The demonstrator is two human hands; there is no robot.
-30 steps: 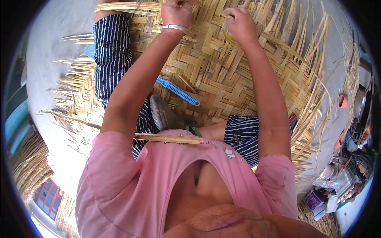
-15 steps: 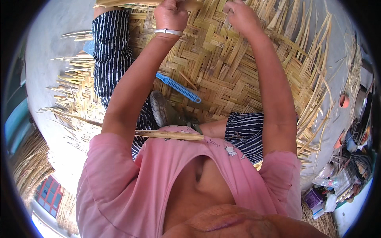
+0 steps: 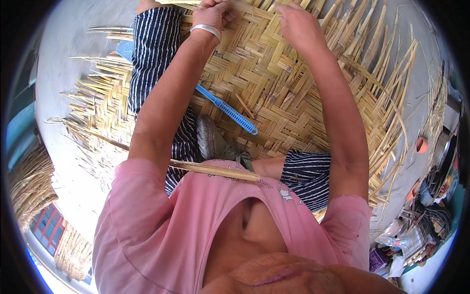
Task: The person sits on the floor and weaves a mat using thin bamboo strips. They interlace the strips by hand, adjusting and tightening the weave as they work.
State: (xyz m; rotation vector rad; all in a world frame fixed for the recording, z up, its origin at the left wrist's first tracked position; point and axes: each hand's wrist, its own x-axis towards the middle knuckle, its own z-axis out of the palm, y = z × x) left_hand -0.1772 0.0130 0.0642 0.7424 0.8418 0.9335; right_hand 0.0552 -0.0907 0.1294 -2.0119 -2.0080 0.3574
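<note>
A large mat woven from split bamboo-like strips [image 3: 274, 83] lies under both my hands, its long loose ends fanning out at the sides. At the top edge my left hand [image 3: 214, 14], with a pale bangle at the wrist, pinches a strip [image 3: 238, 7] that is smeared by motion. My right hand [image 3: 302, 28] is curled over the mat to the right of it, fingers bent inward; what they grip is hidden. A blue, perforated plastic-handled tool [image 3: 229, 111] rests on the mat near my shoe, beside a short loose piece of strip [image 3: 245, 106].
A long split strip [image 3: 215, 170] lies across my lap. My shoe [image 3: 210, 137] and striped trouser leg [image 3: 154, 54] press on the mat. At right stand a small terracotta pot [image 3: 421, 144] and clutter with a wire basket [image 3: 413, 238]. Straw bundles [image 3: 32, 181] are at left.
The view has shifted slightly, so the mat and tool appear lower and further right. My left hand has turned, its fingers showing more; my right hand has moved a little downward.
</note>
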